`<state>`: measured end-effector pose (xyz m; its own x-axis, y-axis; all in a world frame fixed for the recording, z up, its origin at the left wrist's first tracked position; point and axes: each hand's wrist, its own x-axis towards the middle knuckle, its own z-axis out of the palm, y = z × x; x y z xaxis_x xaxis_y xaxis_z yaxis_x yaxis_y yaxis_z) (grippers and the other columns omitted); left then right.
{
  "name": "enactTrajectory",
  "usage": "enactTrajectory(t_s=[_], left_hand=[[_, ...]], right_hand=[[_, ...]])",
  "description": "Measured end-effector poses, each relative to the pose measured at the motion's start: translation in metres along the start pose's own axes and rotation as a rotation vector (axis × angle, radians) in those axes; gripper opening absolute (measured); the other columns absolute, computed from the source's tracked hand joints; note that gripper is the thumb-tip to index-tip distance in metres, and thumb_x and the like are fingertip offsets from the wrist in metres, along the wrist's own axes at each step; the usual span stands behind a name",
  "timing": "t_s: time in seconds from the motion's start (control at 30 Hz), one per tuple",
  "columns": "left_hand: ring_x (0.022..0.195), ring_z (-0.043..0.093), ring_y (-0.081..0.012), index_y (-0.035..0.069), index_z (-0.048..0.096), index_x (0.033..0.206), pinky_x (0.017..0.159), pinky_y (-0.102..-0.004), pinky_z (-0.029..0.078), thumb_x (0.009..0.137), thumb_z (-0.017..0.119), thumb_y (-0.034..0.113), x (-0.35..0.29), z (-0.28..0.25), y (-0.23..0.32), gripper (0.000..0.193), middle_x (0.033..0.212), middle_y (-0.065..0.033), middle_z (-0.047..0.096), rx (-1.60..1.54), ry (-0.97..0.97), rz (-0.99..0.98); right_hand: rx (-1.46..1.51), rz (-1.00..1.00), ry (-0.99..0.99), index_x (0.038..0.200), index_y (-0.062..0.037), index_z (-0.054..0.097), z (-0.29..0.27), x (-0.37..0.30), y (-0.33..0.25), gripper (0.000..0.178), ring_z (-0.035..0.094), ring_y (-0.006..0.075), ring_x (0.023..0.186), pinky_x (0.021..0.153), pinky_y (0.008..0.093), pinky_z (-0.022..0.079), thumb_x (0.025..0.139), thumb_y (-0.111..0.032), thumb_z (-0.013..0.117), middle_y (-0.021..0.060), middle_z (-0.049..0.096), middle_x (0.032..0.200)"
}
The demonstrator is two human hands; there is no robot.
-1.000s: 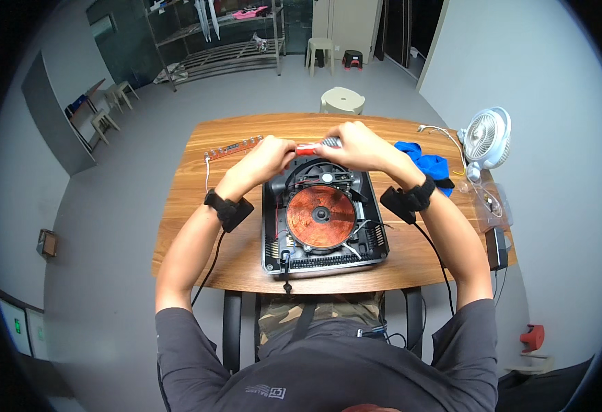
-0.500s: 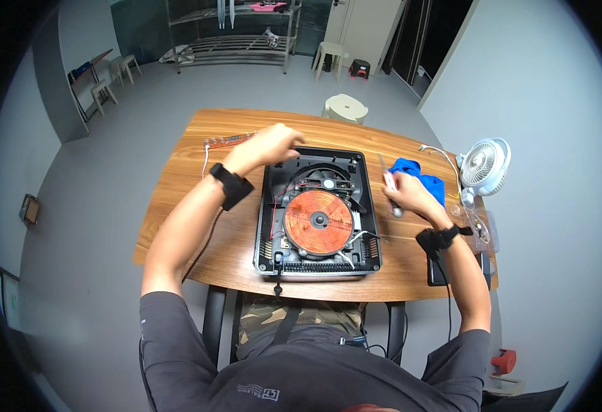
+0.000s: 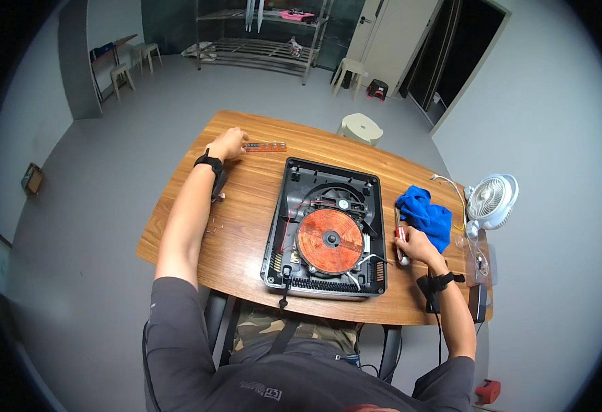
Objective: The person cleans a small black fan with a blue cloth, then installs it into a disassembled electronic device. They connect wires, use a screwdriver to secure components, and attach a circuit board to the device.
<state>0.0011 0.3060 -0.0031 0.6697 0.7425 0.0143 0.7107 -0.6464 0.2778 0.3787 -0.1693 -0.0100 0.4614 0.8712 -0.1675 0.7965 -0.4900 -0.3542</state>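
Note:
An open induction cooker (image 3: 280,226) with a black casing lies on the table in front of me, its round copper coil (image 3: 330,240) uppermost. At the far left, my left hand (image 3: 229,144) has its fingers closed at the left end of a narrow orange circuit board strip (image 3: 268,147). To the right of the cooker, my right hand (image 3: 418,247) is closed around a screwdriver (image 3: 402,235) with a red handle, held low at the tabletop with its shaft pointing away. A crumpled blue cloth (image 3: 424,216) lies just beyond that hand.
A small white fan (image 3: 491,200) stands at the table's right edge, beside a clear plastic box (image 3: 481,264). Tiny loose parts (image 3: 214,225), perhaps screws, lie near my left forearm. A pale stool (image 3: 361,129) stands beyond the table (image 3: 246,261).
My left hand has moved left from above the cooker's far edge to the circuit board strip. My right hand has lowered the screwdriver toward the tabletop beside the blue cloth. The view has shifted.

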Motion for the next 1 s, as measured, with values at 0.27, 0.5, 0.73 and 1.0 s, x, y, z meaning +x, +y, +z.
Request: enactTrajectory(t_s=[0.27, 0.5, 0.73, 1.0], left_hand=[[0.118, 0.065, -0.0343, 0.008, 0.067, 0.130, 0.100, -0.0417, 0.054, 0.081, 0.079, 0.008, 0.029, 0.019, -0.028, 0.051, 0.123, -0.0169, 0.070, 0.056, -0.019, -0.049], [0.113, 0.066, -0.0362, 0.007, 0.072, 0.123, 0.098, -0.0437, 0.054, 0.080, 0.080, 0.007, 0.040, 0.038, -0.034, 0.044, 0.119, -0.0177, 0.071, 0.070, 0.018, -0.030], [0.107, 0.069, -0.0355, 0.008, 0.077, 0.113, 0.093, -0.0424, 0.056, 0.078, 0.083, 0.007, 0.023, 0.017, -0.018, 0.035, 0.113, -0.0178, 0.074, 0.062, -0.035, -0.023], [0.104, 0.071, -0.0347, 0.006, 0.078, 0.109, 0.091, -0.0420, 0.056, 0.076, 0.085, 0.009, 0.015, 0.013, -0.029, 0.034, 0.109, -0.0187, 0.075, 0.050, -0.003, 0.012]], right_hand=[[-0.004, 0.043, 0.005, 0.119, 0.0057, 0.063, 0.008, 0.004, -0.001, 0.052, 0.068, 0.0480, 0.101, 0.088, 0.0493, 0.054, 0.086, -0.035, 0.069, 0.0347, 0.069, 0.102], [-0.006, 0.063, 0.023, 0.121, 0.0041, 0.063, 0.016, 0.006, 0.007, 0.054, 0.068, 0.0490, 0.101, 0.088, 0.0505, 0.055, 0.087, -0.036, 0.069, 0.0347, 0.069, 0.103], [-0.088, 0.102, -0.013, 0.118, 0.0029, 0.065, 0.007, 0.001, -0.001, 0.063, 0.069, 0.0473, 0.100, 0.088, 0.0511, 0.055, 0.088, -0.052, 0.069, 0.0333, 0.070, 0.102], [-0.030, 0.060, 0.027, 0.113, 0.0019, 0.068, -0.003, -0.004, -0.014, 0.063, 0.070, 0.0453, 0.096, 0.083, 0.0506, 0.056, 0.094, -0.058, 0.063, 0.0285, 0.072, 0.100]])
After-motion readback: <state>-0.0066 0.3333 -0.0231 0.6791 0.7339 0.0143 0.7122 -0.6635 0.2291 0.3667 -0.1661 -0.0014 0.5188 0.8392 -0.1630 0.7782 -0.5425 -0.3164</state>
